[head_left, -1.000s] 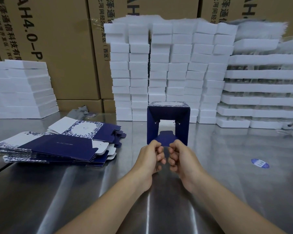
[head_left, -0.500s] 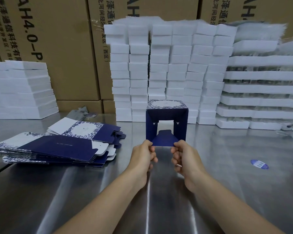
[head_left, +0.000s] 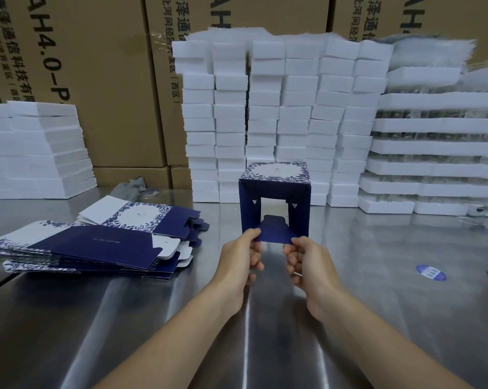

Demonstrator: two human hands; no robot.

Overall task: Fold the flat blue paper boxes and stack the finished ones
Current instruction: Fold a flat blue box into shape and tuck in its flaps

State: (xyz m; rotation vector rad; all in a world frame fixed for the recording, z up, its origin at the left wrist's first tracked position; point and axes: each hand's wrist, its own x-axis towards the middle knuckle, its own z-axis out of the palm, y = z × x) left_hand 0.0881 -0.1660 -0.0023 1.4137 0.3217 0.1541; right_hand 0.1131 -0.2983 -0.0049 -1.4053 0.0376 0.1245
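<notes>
Both hands, left hand (head_left: 241, 255) and right hand (head_left: 307, 259), pinch the blue box's (head_left: 275, 202) bottom flap (head_left: 273, 234), frame centre; fold evenly, tuck tab square.

Steel table (head_left: 96, 318) w/ flat box pile (head_left: 91, 245) left, foam stacks (head_left: 279, 122) at back, maybe a sticker (head_left: 431, 272) right.

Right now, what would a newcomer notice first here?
At centre, the left hand and right hand pinch the lower flap of a half-folded blue box, its open end facing the camera. Flat blue boxes lie piled to its left on the steel table; white foam blocks are stacked behind.
</notes>
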